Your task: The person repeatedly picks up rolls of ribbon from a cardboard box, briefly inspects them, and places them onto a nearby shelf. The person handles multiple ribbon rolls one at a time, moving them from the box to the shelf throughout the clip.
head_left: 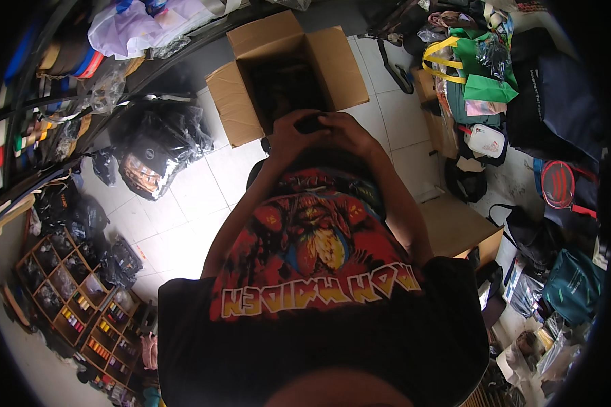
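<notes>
We see the left hand (294,136) and the right hand (350,134) close together at the near side of the open corrugated carton (267,35), fingers curved toward each other. Something black (310,125) shows between them, but we cannot tell whether either grip holds it or what it is. The carton stands just beyond the hands, flaps spread, with dark contents (283,85) inside that we cannot make out.

We judge the carton walls fairly stiff and dry to the touch, the flaps bendy; its weight would depend on the contents. We would take it low on two opposite sides rather than by the flaps.

Under the carton runs a white tiled floor (217,169). Left of it lies a black backpack (144,150) in clear plastic, which should feel slick. Right of the carton sits a green bag (492,89); farther right and nearer the body than the carton lies a teal bag (574,285).
</notes>
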`<state>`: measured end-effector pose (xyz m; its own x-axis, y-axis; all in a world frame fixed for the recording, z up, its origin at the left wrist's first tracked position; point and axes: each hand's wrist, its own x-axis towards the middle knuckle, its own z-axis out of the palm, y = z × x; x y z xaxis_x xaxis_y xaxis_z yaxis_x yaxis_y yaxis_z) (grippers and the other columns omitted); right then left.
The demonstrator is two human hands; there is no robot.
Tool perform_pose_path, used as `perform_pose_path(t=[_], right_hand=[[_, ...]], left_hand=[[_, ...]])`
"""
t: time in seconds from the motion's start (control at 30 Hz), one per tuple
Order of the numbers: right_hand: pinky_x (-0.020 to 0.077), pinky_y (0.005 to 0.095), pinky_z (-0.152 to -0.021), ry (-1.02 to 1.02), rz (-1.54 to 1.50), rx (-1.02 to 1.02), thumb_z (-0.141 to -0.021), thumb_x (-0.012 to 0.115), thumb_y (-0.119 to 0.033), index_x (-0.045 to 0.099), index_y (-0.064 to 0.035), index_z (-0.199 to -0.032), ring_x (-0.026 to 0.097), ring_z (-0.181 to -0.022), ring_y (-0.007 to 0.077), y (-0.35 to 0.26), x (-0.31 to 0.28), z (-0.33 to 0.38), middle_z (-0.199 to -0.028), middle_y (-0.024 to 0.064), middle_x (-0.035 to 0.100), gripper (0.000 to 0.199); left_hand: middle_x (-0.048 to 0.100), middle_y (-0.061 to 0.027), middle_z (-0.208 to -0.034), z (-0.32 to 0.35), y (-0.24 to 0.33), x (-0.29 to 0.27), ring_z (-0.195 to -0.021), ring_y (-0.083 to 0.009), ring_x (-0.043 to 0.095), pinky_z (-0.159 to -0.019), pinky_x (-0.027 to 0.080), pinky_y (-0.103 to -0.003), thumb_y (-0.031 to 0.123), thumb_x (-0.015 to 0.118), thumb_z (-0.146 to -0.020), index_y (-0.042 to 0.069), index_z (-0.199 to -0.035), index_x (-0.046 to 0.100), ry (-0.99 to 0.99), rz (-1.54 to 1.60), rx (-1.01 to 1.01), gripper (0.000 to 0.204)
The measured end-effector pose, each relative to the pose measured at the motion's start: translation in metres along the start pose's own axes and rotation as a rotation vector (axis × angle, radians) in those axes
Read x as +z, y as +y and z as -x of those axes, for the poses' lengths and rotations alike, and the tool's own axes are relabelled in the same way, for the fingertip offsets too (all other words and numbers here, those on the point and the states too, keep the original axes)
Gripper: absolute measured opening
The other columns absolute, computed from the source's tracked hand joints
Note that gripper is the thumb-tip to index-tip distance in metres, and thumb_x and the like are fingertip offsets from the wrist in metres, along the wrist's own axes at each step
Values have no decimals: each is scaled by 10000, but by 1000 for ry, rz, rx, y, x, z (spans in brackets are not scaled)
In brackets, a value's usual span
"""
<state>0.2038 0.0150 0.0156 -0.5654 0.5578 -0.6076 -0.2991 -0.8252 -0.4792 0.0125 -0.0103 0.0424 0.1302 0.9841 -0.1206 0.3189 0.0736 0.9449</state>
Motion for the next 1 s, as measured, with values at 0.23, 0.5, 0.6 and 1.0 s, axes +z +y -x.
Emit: perform_pose_path(t=[0.23,0.5,0.6,1.0], right_hand=[[523,252,-750,194,554,6,-815,798,-326,714,9,-1014,667,-809,135,-3,9,-4,-900,71,707,399],[533,251,-743,166,511,-101,-820,778,-270,698,14,-1072,664,-807,136,2,2,-9,-909,67,704,388],[535,253,-758,162,487,-101,-829,762,-258,685,11,-1103,664,-841,139,0,5,-6,-950,80,701,392],[526,291,-806,205,762,-106,-803,784,-297,711,20,-1095,676,-914,176,5,-6,-14,-984,122,718,437]], left_hand=[[730,-114,-1030,3,-9,-4,-970,-233,709,-878,544,-334,247,890,-651,50,-1078,731,-17,-112,-63,496],[731,-105,-1029,1,-6,-5,-986,-223,704,-886,541,-336,263,899,-638,61,-1081,735,-67,-25,-28,514],[729,-100,-1021,2,-7,-3,-983,-220,704,-885,540,-329,254,898,-641,67,-1085,737,-47,0,-29,508],[710,-85,-952,1,-11,1,-908,-221,699,-840,538,-324,226,878,-661,95,-1087,750,-48,-64,42,464]])
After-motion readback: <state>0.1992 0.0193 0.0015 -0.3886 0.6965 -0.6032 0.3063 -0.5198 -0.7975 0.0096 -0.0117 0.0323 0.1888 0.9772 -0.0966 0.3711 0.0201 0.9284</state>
